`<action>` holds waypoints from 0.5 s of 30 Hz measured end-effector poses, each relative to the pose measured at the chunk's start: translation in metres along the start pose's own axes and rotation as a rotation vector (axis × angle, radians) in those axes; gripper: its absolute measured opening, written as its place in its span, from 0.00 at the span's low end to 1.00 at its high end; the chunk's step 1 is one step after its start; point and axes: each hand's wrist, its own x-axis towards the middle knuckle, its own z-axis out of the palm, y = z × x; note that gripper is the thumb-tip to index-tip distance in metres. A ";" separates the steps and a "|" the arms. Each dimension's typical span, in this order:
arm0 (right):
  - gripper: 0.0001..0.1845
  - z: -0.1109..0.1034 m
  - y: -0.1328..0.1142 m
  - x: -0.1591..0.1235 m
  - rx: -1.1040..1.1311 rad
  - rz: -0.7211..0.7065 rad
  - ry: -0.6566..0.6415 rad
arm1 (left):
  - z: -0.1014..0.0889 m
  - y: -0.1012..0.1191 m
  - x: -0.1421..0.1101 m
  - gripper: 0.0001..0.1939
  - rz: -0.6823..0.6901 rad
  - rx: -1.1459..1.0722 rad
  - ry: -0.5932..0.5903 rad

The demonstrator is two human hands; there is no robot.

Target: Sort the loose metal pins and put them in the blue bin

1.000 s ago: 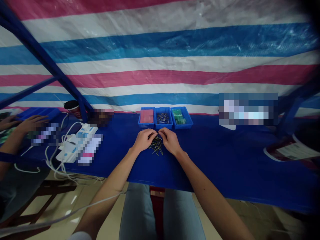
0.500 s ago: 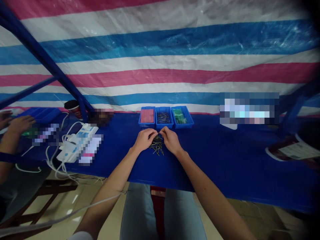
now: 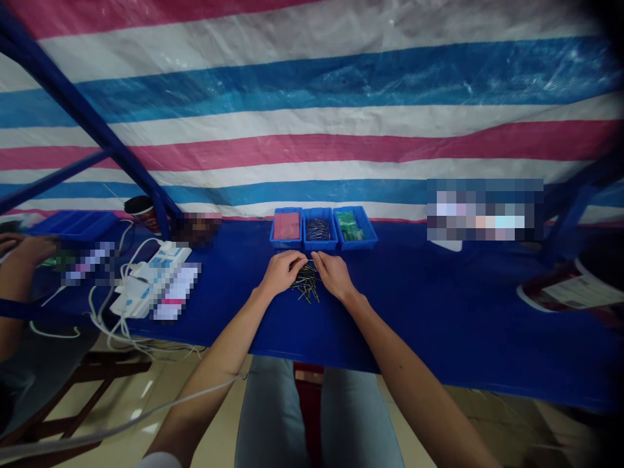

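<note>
My left hand (image 3: 283, 272) and my right hand (image 3: 333, 273) meet above the middle of the blue table, fingertips pinched. Between them runs a thin, pale, screw-like piece (image 3: 311, 260), too small to make out fully. Under and between the hands lies a loose pile of slender brass-and-dark screw-like pieces (image 3: 306, 287), partly hidden by my fingers. Just behind stand three small blue bins: one with pink sheets (image 3: 286, 226), one with dark metal screw-like pieces (image 3: 318, 229), and one with green packets (image 3: 350, 225).
To the left lie a white power strip (image 3: 151, 276) and tangled white cables. Another person's hand (image 3: 34, 249) is beside a blue divided tray (image 3: 73, 224) at far left. A dark red tub (image 3: 550, 290) stands at right. Striped sheeting (image 3: 312, 146) hangs behind the table (image 3: 439, 312).
My right hand's fingers have straightened slightly around the thin piece, while my left hand stays nearly still. The other person's hand at far left has shifted leftward.
</note>
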 end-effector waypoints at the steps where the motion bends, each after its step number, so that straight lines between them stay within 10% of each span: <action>1: 0.24 -0.001 0.000 0.000 0.005 0.008 0.003 | 0.000 0.000 0.000 0.09 -0.002 -0.002 -0.001; 15: 0.11 -0.001 -0.001 0.001 0.293 -0.120 0.066 | -0.002 -0.001 0.001 0.11 -0.068 -0.051 0.038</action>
